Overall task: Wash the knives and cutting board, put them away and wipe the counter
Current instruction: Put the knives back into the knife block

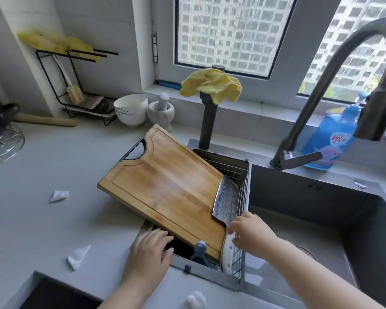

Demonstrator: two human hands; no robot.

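1. Landmark for everything below: the wire basket, sunk into the bench just left of the sink.
2. Slanted across the basket's top: the cutting board, handle hole at the far-left end out over the bench, near-right corner dipping into the basket. Probably parked at this tilt to drain, and not yet put away.
3. Inside the basket, along its right wall: the cleaver, beaded with water, one long edge tucked under the board's right side. Judged already washed and now being stood in the basket to dry.
4. At the basket's near-right corner: the right hand, clenched on the cleaver where blade meets handle, with the handle itself hidden under the fingers. Held there most likely to steer the blade down between board and wires, clear of the white plate standing just below.
5. At the basket's near-left rim: the left hand, fingers laid over the edge right below the board's lower side. Impossible to tell whether grasping anything; seemingly placed to steady the board.
6. Beyond the basket's far end: a yellow cloth draped over a dark post, handy for wiping.
7. Left of the basket, on the bench: crumpled paper scraps. Wiping judged still to do.
8. Risk worth minding: a wet, loosely propped board sliding toward the blade if nudged.
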